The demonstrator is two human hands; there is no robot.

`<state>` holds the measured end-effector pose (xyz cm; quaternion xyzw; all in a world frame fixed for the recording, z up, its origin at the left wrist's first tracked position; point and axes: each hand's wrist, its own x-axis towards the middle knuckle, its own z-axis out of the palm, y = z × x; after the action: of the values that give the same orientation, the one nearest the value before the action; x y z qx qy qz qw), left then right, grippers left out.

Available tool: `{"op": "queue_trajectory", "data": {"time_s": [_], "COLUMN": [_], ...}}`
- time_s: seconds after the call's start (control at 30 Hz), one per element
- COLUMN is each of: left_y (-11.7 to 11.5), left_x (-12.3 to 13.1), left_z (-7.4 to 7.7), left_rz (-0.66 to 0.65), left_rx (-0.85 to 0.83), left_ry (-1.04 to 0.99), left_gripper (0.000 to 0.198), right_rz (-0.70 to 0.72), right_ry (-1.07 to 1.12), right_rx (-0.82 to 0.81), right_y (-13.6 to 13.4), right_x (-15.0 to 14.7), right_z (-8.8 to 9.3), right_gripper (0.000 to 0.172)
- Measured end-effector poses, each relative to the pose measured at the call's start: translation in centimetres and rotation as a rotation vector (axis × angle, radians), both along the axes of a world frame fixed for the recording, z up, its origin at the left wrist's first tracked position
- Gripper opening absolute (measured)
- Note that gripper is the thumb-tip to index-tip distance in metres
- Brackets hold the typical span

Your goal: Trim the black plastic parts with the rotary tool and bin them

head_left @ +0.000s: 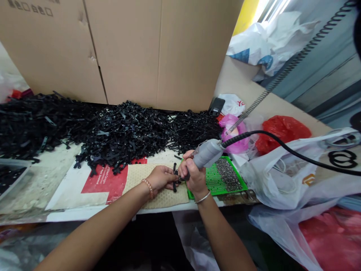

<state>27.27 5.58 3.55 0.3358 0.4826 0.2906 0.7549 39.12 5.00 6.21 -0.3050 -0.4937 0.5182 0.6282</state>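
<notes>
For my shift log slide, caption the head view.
Right hand grips a gray corded tool, left hand holds a black part, beside a green tray.

Red-and-white sheet [94, 182] — "Origin", "New Zealand" (running sideways); cardboard box [124, 49] — row of small printed symbols.

A tall brown cardboard panel [126, 49] with vertical lines stands behind the pale, worn desk [56, 158], filling the upper left and upper centre of the frame; small dark symbols are printed near its top left corner. At the upper right come a narrow yellow strip [244, 17], a glaring white patch of light [261, 10], whether window or lamp cannot be told, and a grey-blue banded surface [316, 75]. Below the glare, a crumpled white plastic sack with blue print [282, 39] lies near a smooth beige surface [287, 103] that slants toward the right edge. Beneath the desk it is dark.
</notes>
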Motion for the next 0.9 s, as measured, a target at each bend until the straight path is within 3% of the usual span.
{"op": "queue_trajectory", "data": {"time_s": [0.23,0.37,0.43,0.53,0.63,0.8,0.9], "left_y": [0.0,-0.1,-0.1,0.0,0.1,0.2,0.1], "left_x": [0.2,0.1,-0.2,-0.7,-1.0,-0.9,-0.7], "left_z": [-0.4,-0.2,0.0,0.2,0.3,0.4,0.6], "left_rz": [0.035,0.033,0.023,-0.014,-0.039,-0.028,-0.016], "left_rx": [-0.005,0.012,-0.007,-0.048,-0.061,-0.072,-0.074], "left_ry": [-0.003,0.008,-0.020,-0.084,-0.092,-0.038,-0.040], "left_gripper": [0.026,0.027,0.027,0.025,0.021,0.014,0.011], "right_rz": [0.251,0.295,0.192,-0.118,-0.354,-0.422,-0.427], "right_ry": [-0.015,-0.020,-0.009,0.029,0.003,-0.068,-0.054], "right_rx": [0.002,0.006,0.009,0.068,0.077,0.011,0.020], "right_y": [0.9,0.6,0.3,0.0,-0.1,-0.3,-0.2], "right_x": [0.5,0.3,0.7,2.5,4.8,6.6,6.7], "right_z": [-0.5,0.1,0.8,1.6,1.2,-0.7,-0.9], "right_gripper": [0.028,0.028,0.029,0.028,0.023,0.023,0.023]}}
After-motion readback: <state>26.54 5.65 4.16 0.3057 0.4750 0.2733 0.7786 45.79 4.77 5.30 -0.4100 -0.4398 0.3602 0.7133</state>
